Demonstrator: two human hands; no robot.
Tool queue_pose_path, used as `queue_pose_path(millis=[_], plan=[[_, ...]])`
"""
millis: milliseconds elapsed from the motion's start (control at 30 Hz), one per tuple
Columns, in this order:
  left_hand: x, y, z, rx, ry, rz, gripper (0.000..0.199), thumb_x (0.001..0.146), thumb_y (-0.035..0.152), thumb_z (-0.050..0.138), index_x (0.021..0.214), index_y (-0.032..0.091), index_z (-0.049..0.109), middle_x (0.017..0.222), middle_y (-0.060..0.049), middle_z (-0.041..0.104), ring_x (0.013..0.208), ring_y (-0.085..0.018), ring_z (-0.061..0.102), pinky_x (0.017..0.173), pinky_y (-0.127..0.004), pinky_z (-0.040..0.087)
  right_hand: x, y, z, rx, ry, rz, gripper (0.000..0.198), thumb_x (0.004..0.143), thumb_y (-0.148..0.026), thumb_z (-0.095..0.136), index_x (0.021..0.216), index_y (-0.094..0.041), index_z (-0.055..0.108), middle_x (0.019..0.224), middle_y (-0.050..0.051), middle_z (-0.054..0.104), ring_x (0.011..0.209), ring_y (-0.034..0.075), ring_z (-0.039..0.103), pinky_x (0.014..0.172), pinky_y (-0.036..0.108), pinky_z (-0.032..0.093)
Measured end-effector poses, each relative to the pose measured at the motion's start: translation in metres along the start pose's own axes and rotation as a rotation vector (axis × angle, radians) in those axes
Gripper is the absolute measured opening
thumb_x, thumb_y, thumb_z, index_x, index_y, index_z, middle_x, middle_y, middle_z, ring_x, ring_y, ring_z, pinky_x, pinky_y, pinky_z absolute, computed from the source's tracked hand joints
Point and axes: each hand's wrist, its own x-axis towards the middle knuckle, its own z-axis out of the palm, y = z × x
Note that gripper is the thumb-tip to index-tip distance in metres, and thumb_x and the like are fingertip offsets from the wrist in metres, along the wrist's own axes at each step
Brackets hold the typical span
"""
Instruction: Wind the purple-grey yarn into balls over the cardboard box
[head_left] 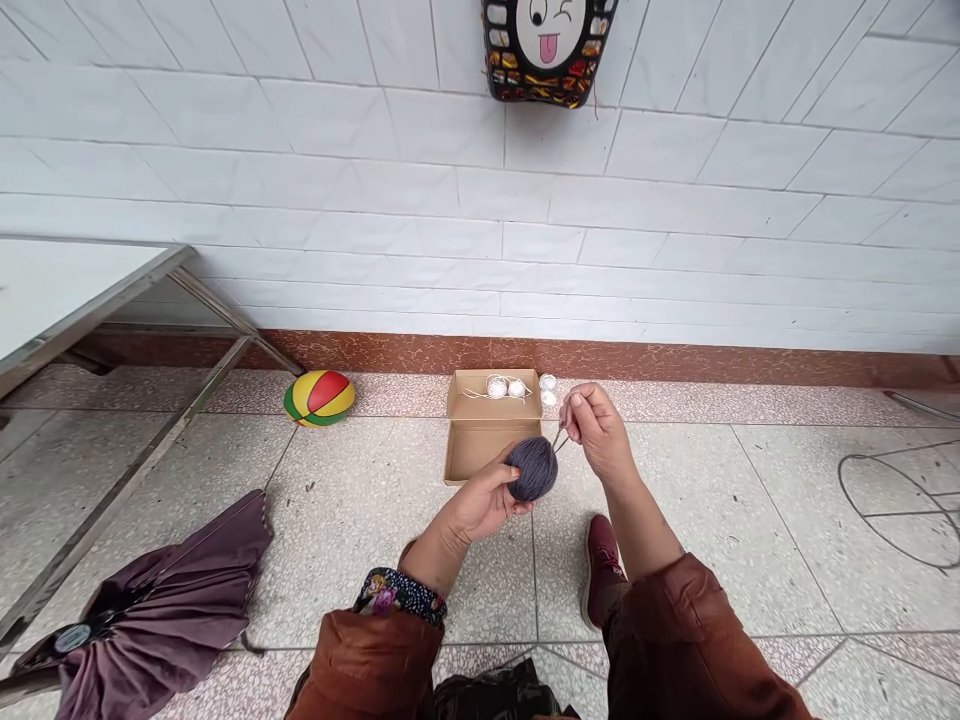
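Note:
A ball of dark grey yarn [534,470] rests in my left hand [487,498], whose thumb and fingers are wrapped around its side. Just right of the ball and a little higher, my right hand [596,428] pinches a strand of the yarn [560,437] that runs to the ball. Beneath and beyond my hands an open cardboard box [469,450] lies on the floor. Small white yarn balls [498,387] with loose ends lie in its far part. More white balls [548,390] sit on the floor at the box's right side.
A striped toy ball [319,398] lies near the wall, left of the box. A metal-framed table [135,290] and a folded purple umbrella [180,610] are on the left. A black basket [544,85] hangs on the tiled wall. A wire ring stand [862,515] is at right.

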Motion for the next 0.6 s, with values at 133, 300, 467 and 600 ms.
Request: queue_pose_path(millis=[133,300,467,600], plan=[[0.013,-0.004,-0.003,-0.082,0.218,0.094,0.04,0.077,0.026,0.068,0.116,0.02,0.06,0.094,-0.005,0.069,0.071,-0.014,0.062,0.066,-0.026,0.047,-0.013,-0.03,0.004,0.032,-0.202,0.015,0.028,0.097,-0.05,0.053,0.09,-0.024,0.049,0.063,-0.005,0.06,0.047,0.01,0.048,0.045,0.022,0.038],[0.024,-0.001,-0.008,-0.103,0.343,0.251,0.035,0.076,0.029,0.072,0.104,0.018,0.056,0.085,-0.002,0.066,0.07,-0.014,0.063,0.062,-0.025,0.047,-0.028,-0.055,0.01,0.029,-0.536,-0.02,0.021,0.101,-0.042,0.05,0.093,-0.023,0.054,0.066,-0.003,0.064,0.051,0.01,0.054,0.05,0.023,0.045],[0.025,0.003,-0.006,-0.133,0.398,0.387,0.037,0.076,0.026,0.074,0.108,0.019,0.055,0.095,-0.003,0.068,0.08,-0.016,0.065,0.07,-0.028,0.05,-0.032,-0.067,0.011,-0.001,-0.681,-0.047,0.02,0.103,-0.037,0.046,0.093,-0.022,0.055,0.068,-0.002,0.064,0.054,0.009,0.055,0.053,0.023,0.046],[0.023,0.004,-0.006,-0.129,0.388,0.433,0.043,0.074,0.023,0.074,0.112,0.021,0.055,0.1,-0.002,0.066,0.083,-0.015,0.065,0.072,-0.028,0.049,-0.032,-0.067,0.011,-0.006,-0.726,-0.045,0.021,0.103,-0.038,0.046,0.092,-0.022,0.055,0.069,-0.002,0.064,0.051,0.009,0.052,0.05,0.022,0.043]])
